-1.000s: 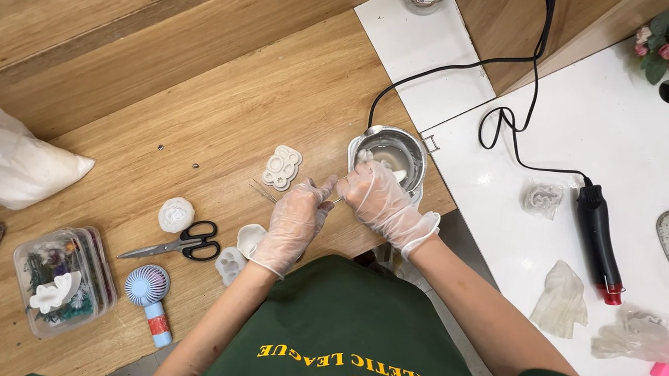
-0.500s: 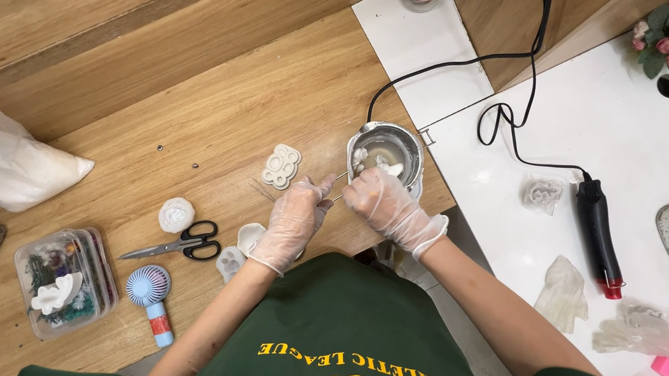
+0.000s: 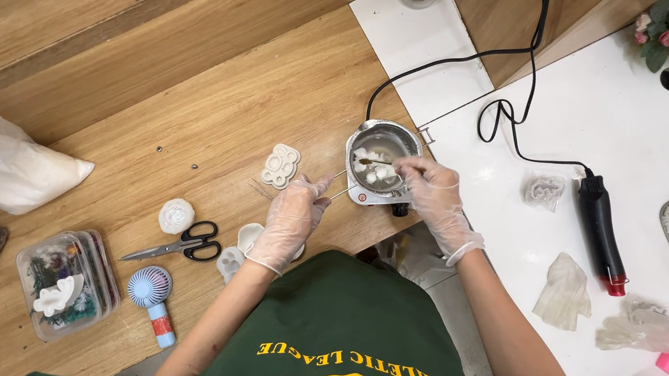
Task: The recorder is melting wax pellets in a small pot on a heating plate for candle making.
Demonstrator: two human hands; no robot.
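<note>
My right hand (image 3: 431,189) pinches a thin stirring stick (image 3: 373,163) lying crosswise over the small metal pot (image 3: 382,153) at the desk (image 3: 188,104) edge, while my left hand (image 3: 295,213) grips the pot's handle (image 3: 337,190) just beside.

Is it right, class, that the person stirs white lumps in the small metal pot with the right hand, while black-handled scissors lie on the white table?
Not quite. In the head view the scissors lie on the wooden table, not the white one. The rest stands: the right hand works a thin tool in the small metal pot of white lumps.
</note>
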